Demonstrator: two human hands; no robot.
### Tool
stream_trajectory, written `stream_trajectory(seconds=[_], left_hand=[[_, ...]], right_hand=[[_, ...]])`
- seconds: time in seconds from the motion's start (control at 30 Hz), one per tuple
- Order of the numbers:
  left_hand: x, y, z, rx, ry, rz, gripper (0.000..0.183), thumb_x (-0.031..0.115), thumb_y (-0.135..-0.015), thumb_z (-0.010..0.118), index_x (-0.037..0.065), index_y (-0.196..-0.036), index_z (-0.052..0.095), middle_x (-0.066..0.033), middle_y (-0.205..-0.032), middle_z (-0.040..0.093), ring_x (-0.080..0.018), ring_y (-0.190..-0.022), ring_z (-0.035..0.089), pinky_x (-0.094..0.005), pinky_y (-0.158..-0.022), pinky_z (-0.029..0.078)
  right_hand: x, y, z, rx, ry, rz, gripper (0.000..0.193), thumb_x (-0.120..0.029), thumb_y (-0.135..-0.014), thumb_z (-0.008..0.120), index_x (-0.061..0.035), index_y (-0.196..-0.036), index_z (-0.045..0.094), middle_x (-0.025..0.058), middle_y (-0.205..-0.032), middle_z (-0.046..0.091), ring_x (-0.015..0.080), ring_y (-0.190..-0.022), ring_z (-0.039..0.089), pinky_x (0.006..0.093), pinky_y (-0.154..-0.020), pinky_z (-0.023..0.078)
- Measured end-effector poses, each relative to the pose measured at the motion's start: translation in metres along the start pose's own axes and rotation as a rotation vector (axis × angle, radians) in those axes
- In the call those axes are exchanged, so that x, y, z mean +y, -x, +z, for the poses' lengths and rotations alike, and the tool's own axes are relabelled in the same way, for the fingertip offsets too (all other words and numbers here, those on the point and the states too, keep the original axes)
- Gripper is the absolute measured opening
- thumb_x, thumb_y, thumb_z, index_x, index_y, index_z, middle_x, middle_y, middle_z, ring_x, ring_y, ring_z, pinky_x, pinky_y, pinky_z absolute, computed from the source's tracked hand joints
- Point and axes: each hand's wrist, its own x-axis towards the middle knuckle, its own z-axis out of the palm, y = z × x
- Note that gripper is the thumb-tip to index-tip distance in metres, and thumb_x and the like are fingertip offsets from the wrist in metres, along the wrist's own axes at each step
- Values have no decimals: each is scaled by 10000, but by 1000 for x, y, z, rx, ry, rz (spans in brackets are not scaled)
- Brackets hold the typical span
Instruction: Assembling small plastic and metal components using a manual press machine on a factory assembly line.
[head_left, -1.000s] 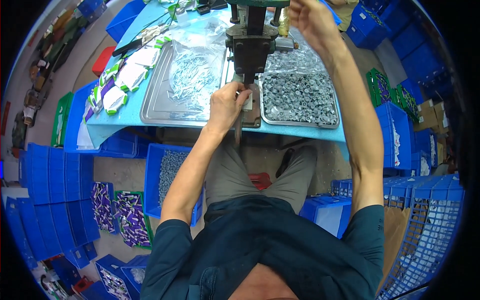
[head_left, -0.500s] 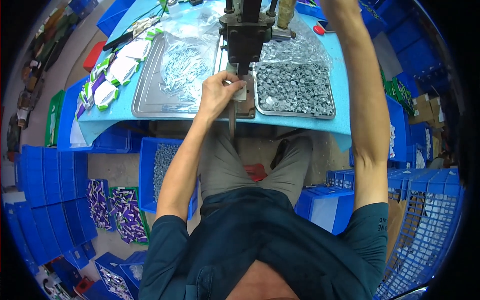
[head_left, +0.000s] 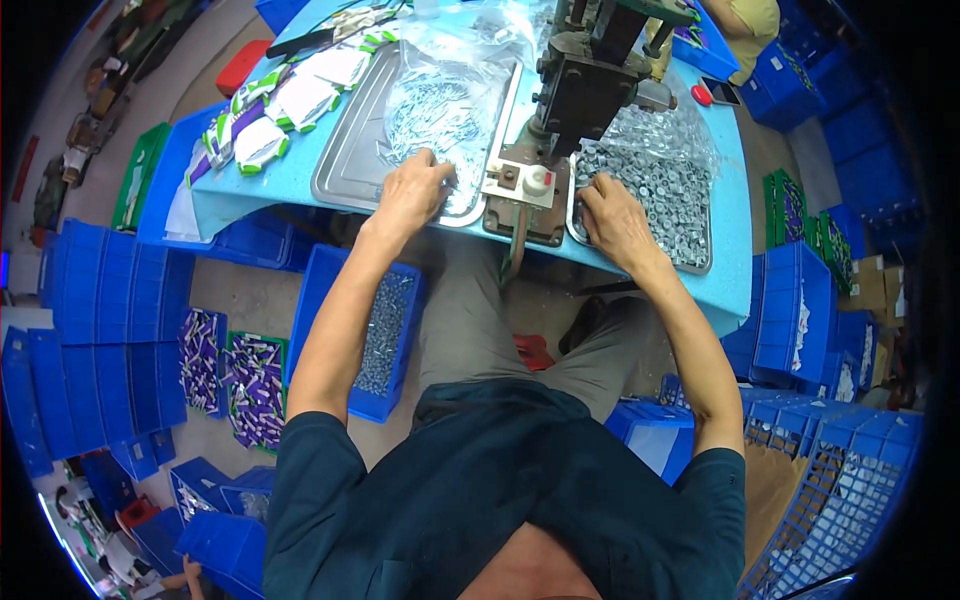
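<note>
My left hand (head_left: 412, 192) reaches over the near right part of a metal tray (head_left: 345, 165) holding thin silvery pins (head_left: 430, 115). Its fingers are bent and closed together at the pins; whatever they hold is hidden. My right hand (head_left: 618, 222) is at the left side of a second metal tray (head_left: 693, 268), among small grey ring-like parts (head_left: 665, 165). These fingers are also curled together, their tips down in the parts and out of sight. Between both hands stands a dark hand press (head_left: 585, 90). A pale block fixture (head_left: 520, 184) with a round red-and-white piece sits on its base.
White, green and purple packages (head_left: 300, 100) lie on the left of the blue table (head_left: 735, 200). A red object (head_left: 701, 95) and a phone (head_left: 722, 92) lie far right. A blue bin of grey parts (head_left: 385, 335) stands below. A person in yellow (head_left: 750, 30) is beyond.
My left hand has left the press base for the pin tray. My right hand has come down from the top of the view into the grey parts. The view has shifted.
</note>
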Motion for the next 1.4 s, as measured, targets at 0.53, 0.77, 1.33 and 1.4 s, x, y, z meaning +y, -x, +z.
stream_trajectory(seconds=[0.53,0.77,1.33,1.4], left_hand=[[10,6,-2,85,1326,-481,235,142,-957,687,-24,-1122,660,-114,-999,743,-132,-827,708,-212,-651,540],[45,-9,8,103,1455,-441,235,131,-956,689,-12,-1139,651,-106,-984,736,-131,-823,715,-201,-637,543],[94,-35,24,224,1166,-304,118,100,-916,731,22,-1005,736,16,-796,656,-26,-652,529,-193,-567,414],[101,-39,27,257,1254,-341,106,92,-918,726,11,-986,722,25,-746,640,-25,-643,519,-196,-559,413]], right_hand=[[-34,-44,16,194,-777,452,188,-152,-883,728,28,-925,690,84,-791,657,122,-656,631,278,-584,483],[-39,-41,17,252,-650,294,173,-132,-864,734,17,-934,682,78,-866,631,143,-649,618,298,-624,496],[-36,-32,28,259,-926,476,329,-201,-846,781,6,-1086,696,85,-924,679,106,-663,634,266,-617,506],[-35,-32,29,257,-935,490,331,-200,-847,780,8,-1090,695,86,-933,683,107,-670,639,268,-621,511]])
